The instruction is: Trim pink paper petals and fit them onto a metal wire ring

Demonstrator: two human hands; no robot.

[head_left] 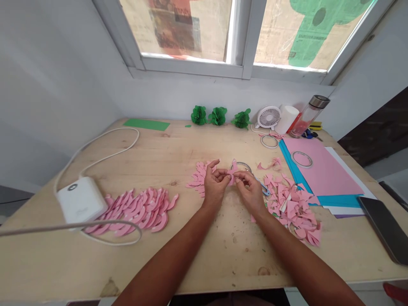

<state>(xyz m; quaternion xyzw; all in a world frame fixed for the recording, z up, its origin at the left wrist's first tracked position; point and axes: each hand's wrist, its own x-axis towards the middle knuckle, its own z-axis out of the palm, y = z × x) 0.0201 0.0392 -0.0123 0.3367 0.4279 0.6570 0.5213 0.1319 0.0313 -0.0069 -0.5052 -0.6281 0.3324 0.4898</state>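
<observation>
Near the middle of the table, a small pink paper piece (234, 166) is pinched between my two hands. My left hand (216, 180) grips its left side between thumb and fingers, with the index finger raised. On the other side, my right hand (250, 189) has its thumb and fingertips closed on the same piece. Just left of my left hand lies a cluster of pink cut-outs (197, 176). Beyond my right hand are a roll of tape (245, 165) and a blue-handled tool (265, 190), both partly hidden. Pink scraps (295, 208) are heaped to the right.
Curved pink pieces (143, 210) and a white power bank (82, 199) with cables lie left. Green paper balls (218, 115), a small fan (268, 117) and a bottle (309, 117) stand at the back. Coloured sheets (328, 174) and a phone (384, 229) are right.
</observation>
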